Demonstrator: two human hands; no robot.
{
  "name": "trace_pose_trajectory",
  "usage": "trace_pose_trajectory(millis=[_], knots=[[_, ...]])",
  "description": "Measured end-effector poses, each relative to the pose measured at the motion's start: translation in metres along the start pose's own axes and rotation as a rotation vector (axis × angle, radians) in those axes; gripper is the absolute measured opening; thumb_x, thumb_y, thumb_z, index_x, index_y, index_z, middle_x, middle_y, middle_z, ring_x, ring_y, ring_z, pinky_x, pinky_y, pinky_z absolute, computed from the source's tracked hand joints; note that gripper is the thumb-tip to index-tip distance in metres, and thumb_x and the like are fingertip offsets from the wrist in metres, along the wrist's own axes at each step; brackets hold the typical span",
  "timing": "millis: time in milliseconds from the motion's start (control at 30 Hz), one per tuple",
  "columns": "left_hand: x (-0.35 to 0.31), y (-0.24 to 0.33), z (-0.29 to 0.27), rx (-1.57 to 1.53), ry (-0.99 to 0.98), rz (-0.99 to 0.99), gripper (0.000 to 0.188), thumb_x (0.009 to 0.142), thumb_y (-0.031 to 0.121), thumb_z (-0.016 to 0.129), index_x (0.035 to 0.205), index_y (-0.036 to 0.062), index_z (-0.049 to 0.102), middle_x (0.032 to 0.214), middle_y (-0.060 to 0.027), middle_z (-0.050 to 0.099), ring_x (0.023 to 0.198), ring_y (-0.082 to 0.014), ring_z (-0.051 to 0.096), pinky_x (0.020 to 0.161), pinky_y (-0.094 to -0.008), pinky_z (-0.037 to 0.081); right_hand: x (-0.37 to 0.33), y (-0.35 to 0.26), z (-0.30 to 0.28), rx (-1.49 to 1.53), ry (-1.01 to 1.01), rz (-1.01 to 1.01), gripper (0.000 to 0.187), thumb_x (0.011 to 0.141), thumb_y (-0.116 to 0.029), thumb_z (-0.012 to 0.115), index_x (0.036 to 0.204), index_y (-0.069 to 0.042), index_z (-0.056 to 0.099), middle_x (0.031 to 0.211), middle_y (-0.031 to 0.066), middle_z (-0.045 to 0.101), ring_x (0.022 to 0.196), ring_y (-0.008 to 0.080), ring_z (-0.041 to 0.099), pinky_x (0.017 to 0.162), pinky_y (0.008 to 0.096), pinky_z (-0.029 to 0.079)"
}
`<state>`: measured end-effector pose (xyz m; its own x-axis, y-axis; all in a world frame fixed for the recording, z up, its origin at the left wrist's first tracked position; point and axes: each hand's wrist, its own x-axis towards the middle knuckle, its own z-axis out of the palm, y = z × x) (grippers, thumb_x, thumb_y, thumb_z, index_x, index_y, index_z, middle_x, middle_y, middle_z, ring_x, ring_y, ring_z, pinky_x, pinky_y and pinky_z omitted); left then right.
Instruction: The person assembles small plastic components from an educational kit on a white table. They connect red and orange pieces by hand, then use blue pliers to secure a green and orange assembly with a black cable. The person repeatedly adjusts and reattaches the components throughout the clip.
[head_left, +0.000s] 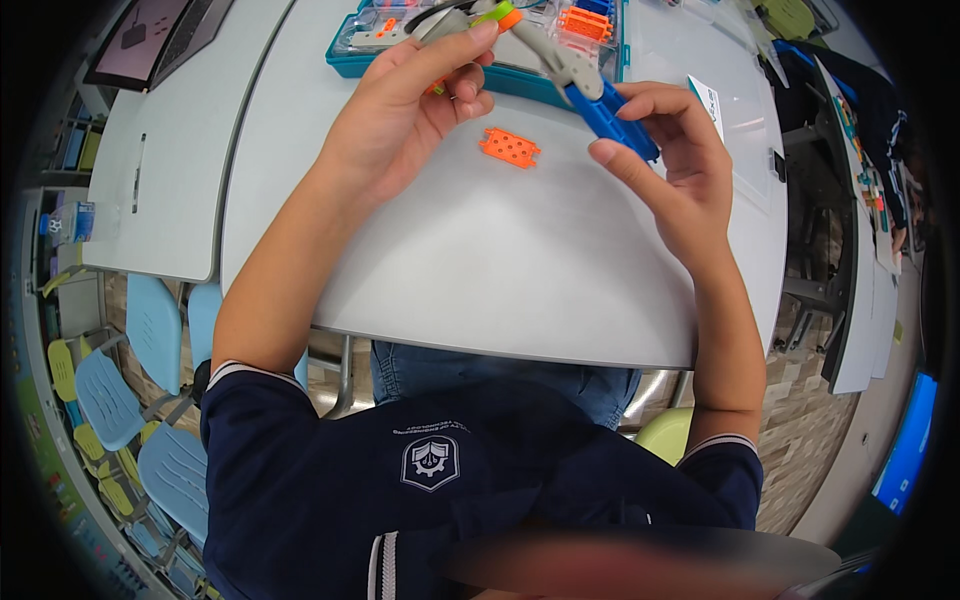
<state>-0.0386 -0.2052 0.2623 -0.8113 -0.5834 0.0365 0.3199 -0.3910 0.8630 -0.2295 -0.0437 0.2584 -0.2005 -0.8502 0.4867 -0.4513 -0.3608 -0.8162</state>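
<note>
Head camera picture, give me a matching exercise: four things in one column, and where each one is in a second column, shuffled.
Things:
1. orange plate with holes
2. blue bar
3. teal parts tray
4. light blue chairs

Places:
A. at the table's far edge, behind the hands
B. held in the right hand
C. on the floor, left of the table
D. lying flat on the table between the hands

Pairs: 1-D, 2-B, 3-A, 4-C

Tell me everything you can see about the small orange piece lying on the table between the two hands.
The orange piece is a small flat rectangular plate, plastic by its look, with two rows of round holes. It lies flat on the white table, slightly tilted, in front of the teal parts tray. Nothing touches it: the left hand and the right hand are both apart from it.
</note>
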Motion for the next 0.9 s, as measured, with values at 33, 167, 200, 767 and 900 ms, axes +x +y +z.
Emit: trace_pose_trajectory(millis=[33,167,200,767,900], knots=[[0.0,-0.001,0.0,-0.019,0.001,0.003,0.025,0.1,0.022,0.063,0.11,-0.0006,0.063,0.083,0.0013,0.057,0.071,-0.0047,0.044,0.065,-0.0218,0.04,-0.001,-0.001,0.002,0.027,-0.009,0.007,0.034,0.082,-0.008,0.082,0.106,-0.003,0.058,0.109,0.0072,0.061,0.098,0.0147,0.062,0.09,0.0286,0.049],[-0.002,-0.004,-0.002,0.013,0.033,0.044,0.024,0.099,0.02,0.065,0.109,-0.0015,0.063,0.082,0.002,0.054,0.071,-0.0054,0.041,0.064,-0.0221,0.038,-0.004,-0.002,0.008,0.038,-0.025,0.069,0.028,0.082,-0.011,0.081,0.099,-0.005,0.06,0.111,0.0076,0.06,0.099,0.0156,0.058,0.088,0.029,0.046],[-0.002,-0.004,-0.003,0.017,0.033,0.058,0.024,0.099,0.02,0.065,0.108,-0.0016,0.063,0.082,0.0023,0.053,0.071,-0.0056,0.041,0.064,-0.0223,0.038,-0.004,-0.002,0.006,0.0,-0.059,0.092,0.027,0.081,-0.012,0.081,0.097,-0.006,0.06,0.112,0.0076,0.06,0.099,0.0159,0.057,0.087,0.0295,0.046],[-0.006,-0.009,0.006,0.826,0.016,0.143,0.034,0.081,0.011,0.083,0.113,0.004,0.07,0.103,-0.0037,0.073,0.096,-0.0101,0.068,0.084,-0.0245,0.053,0.012,-0.013,-0.041,-0.411,-0.128,-0.224,0.029,0.069,-0.012,0.082,0.093,-0.006,0.066,0.115,0.0097,0.067,0.099,0.0219,0.061,0.082,0.0317,0.049],[-0.006,-0.012,0.006,1.006,0.108,0.301,0.034,0.082,0.015,0.084,0.111,0.0048,0.07,0.101,-0.0028,0.073,0.095,-0.01,0.068,0.084,-0.0243,0.054,0.014,-0.019,-0.049,-0.567,-0.169,-0.295,0.03,0.068,-0.01,0.08,0.093,-0.006,0.065,0.115,0.0104,0.067,0.1,0.0244,0.063,0.083,0.0322,0.051]])
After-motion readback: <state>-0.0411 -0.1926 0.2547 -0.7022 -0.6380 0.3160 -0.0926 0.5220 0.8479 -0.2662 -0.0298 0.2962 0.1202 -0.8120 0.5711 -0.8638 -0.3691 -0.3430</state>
